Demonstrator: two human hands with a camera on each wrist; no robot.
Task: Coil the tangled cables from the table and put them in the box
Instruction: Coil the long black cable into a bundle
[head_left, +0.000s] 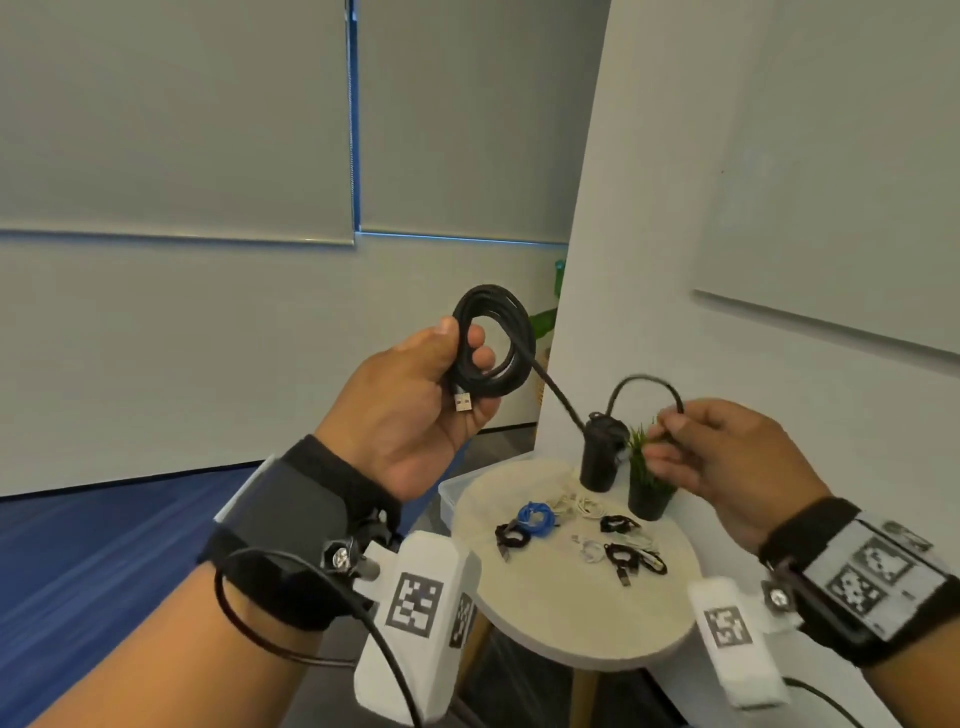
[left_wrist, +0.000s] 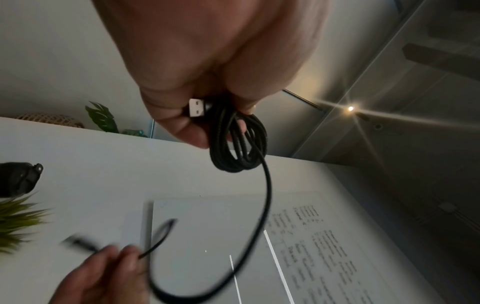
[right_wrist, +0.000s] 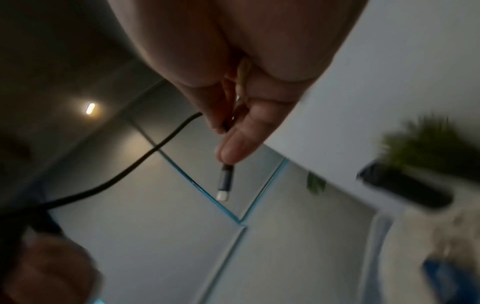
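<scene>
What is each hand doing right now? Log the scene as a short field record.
left hand: grips the black cable coil, USB plug at the palm
right hand: pinches the cable's loose end
uncoiled length: hangs in a slack loop between the hands
table: several small cable bundles, black, white and one blue
also on table: black cylinder, potted grass

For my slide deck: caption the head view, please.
Left hand holds a coiled black cable; right hand pinches its loose end.
</scene>
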